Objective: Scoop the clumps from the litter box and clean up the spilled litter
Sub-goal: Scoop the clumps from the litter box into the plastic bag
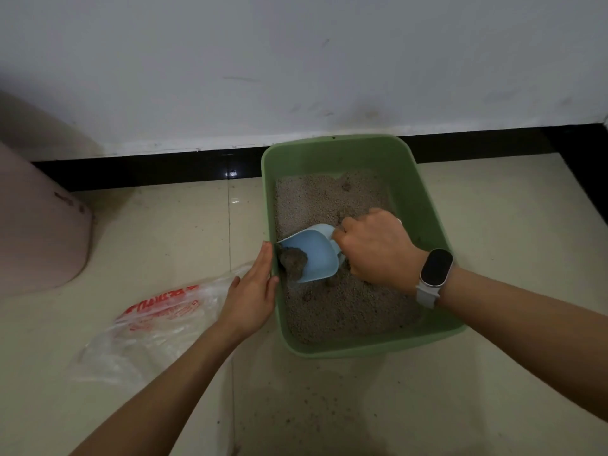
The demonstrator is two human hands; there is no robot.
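A green litter box (411, 179) sits on the tiled floor against the wall, filled with grey litter (332, 199). My right hand (375, 248) grips the handle of a light blue scoop (320, 248) inside the box. The scoop's mouth points at the left wall and holds a dark grey clump (292, 260). My left hand (253, 291) rests with straight fingers flat against the outside of the box's left wall. Scattered litter grains (316, 403) lie on the floor in front of the box.
A clear plastic bag with red print (154, 320) lies on the floor left of the box, under my left forearm. A pink bin (39, 225) stands at the far left. A black skirting strip (164, 166) runs along the white wall behind.
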